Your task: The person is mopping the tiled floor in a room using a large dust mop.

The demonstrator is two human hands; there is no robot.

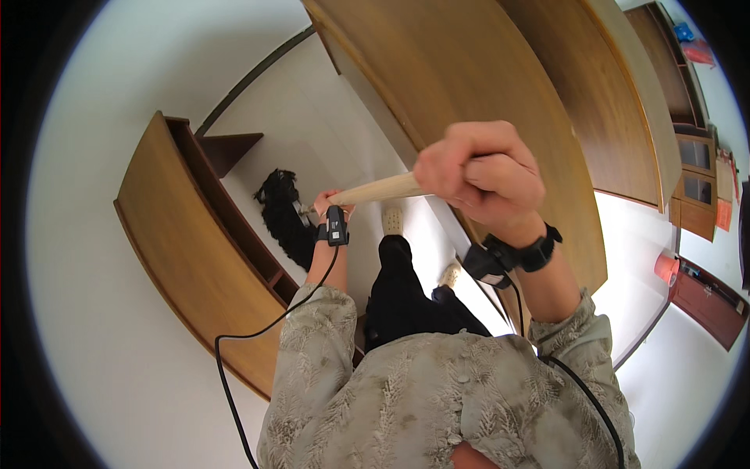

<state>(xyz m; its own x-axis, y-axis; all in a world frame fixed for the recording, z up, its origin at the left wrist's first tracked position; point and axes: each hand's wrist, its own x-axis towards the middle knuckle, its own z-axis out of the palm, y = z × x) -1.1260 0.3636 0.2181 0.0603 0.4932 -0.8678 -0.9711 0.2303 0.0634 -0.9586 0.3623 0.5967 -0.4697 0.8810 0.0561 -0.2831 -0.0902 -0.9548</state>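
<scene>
A light wooden pole (381,189) slants across the middle of the view. My right hand (480,170) is closed around its upper end, near the camera. Lower down and to the left, my left hand (333,203) grips the same pole. Beyond my left hand, a mop head of black strands (284,220) rests on the pale floor beside the low wooden cabinet. A black strap with a small device is on each wrist, with a cable running from it.
A low wooden cabinet (205,246) with an open shelf stands at left, against the white wall. Large wooden furniture (469,76) rises close on the right. My feet in beige clogs (392,221) are between them. An orange-red bin (667,268) stands far right.
</scene>
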